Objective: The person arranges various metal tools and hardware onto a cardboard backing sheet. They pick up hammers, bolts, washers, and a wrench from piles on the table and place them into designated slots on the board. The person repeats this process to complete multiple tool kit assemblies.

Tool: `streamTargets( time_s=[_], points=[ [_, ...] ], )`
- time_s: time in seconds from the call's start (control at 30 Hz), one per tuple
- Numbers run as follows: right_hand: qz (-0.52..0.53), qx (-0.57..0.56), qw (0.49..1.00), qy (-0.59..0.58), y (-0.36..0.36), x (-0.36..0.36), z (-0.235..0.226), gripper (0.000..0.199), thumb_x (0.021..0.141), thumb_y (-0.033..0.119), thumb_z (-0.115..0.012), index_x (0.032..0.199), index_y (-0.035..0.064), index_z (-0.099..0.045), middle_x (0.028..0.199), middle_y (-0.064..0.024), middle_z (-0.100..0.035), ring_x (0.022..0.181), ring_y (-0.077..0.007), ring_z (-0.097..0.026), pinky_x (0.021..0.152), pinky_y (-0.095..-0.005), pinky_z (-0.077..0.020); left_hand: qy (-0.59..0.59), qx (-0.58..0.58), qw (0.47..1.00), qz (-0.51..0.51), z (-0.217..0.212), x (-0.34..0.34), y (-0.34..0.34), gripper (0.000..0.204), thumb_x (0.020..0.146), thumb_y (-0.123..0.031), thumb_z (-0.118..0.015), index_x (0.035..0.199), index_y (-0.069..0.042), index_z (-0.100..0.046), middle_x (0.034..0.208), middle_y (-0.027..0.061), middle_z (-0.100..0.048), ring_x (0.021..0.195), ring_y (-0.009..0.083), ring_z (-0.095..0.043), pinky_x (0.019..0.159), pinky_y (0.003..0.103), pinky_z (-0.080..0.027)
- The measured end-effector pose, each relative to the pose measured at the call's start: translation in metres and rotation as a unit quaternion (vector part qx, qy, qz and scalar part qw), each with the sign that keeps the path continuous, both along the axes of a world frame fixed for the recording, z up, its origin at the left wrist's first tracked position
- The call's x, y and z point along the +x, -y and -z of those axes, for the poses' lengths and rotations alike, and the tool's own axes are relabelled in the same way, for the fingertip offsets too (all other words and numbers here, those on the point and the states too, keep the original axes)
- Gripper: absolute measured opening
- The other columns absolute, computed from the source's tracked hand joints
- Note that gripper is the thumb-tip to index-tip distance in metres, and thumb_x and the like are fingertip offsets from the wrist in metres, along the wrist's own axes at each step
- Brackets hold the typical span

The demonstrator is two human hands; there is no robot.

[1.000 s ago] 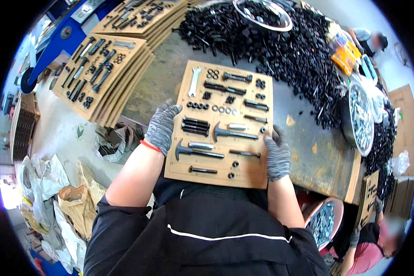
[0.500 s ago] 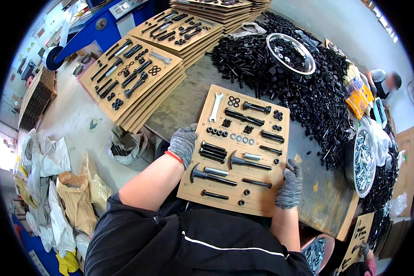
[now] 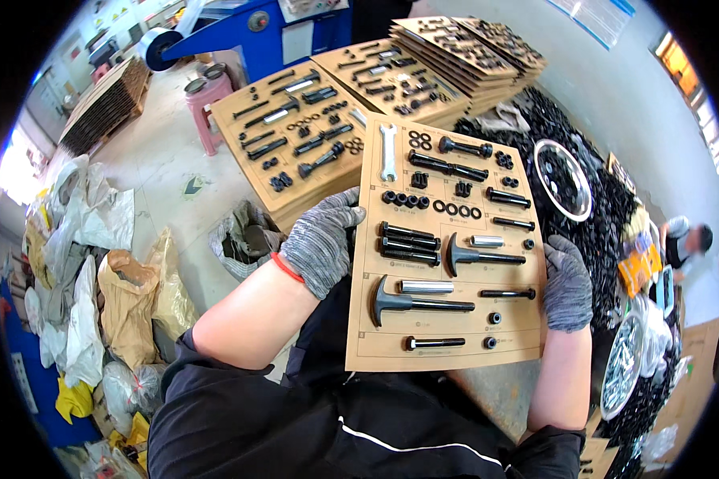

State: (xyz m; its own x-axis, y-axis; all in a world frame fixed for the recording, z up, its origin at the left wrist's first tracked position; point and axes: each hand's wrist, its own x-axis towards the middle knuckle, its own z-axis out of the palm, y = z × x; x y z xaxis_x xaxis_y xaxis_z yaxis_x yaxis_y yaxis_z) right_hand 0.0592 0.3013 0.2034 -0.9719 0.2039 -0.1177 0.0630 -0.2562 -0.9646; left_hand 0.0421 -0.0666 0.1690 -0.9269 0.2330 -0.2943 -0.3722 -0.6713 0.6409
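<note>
Between my two gloved hands is a brown cardboard panel [image 3: 423, 327], raised and tilted, with hardware fixed to its face. Its left edge is gripped by my left hand [image 3: 321, 239], which has a red band at the wrist. At the right edge, my right hand [image 3: 567, 283] clasps the panel; both thumbs show in front, other fingers are partly hidden. On the panel sit a silver open-end wrench [image 3: 388, 156], black bolts [image 3: 447, 166], black nuts [image 3: 405, 199], ring washers [image 3: 457, 210], silver sleeves [image 3: 425, 287] and dark bolts with curved T-shaped heads [image 3: 423, 305].
Similar filled panels lie in stacks [image 3: 252, 172] beyond my left hand, with more stacks [image 3: 447, 56] behind. A heap of black bolts [image 3: 527, 120] surrounds a steel bowl [image 3: 587, 203]. Silver bolts fill a basin [image 3: 621, 367]. Bags [image 3: 128, 311] cover the floor at left. Another person [image 3: 683, 243] is far right.
My view has turned to the left. Both hands have lifted the panel and brought it closer to the stacks, so its upper left corner now overlaps them in the picture.
</note>
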Motion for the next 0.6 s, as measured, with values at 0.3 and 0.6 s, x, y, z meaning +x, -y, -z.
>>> streamTargets(
  time_s=[0.3, 0.6],
  points=[
    [-0.197, -0.027, 0.980, -0.028, 0.103, -0.198, 0.006, 0.040, 0.083, 0.010, -0.058, 0.121, -0.0040, -0.053, 0.107, -0.0147, -0.064, 0.098, -0.0241, -0.062, 0.090, -0.0359, -0.0523, -0.063, -0.014, 0.979, -0.194, -0.023, -0.041, 0.094, 0.044, 0.087, 0.007, -0.045, 0.131, 0.004, -0.047, 0.116, 0.0187, -0.062, 0.101, 0.0289, -0.065, 0.088, 0.040, -0.056],
    [-0.259, -0.002, 0.966, -0.001, 0.251, -0.356, 0.040, 0.034, 0.084, 0.001, -0.058, 0.118, -0.0024, -0.058, 0.103, -0.0119, -0.064, 0.089, -0.0182, -0.063, 0.082, -0.0268, -0.0542, -0.032, -0.119, 0.923, -0.364, 0.014, -0.098, 0.186, 0.057, 0.084, 0.002, -0.053, 0.139, 0.002, -0.041, 0.130, 0.0238, -0.055, 0.111, 0.0341, -0.061, 0.094, 0.045, -0.053]
  ],
)
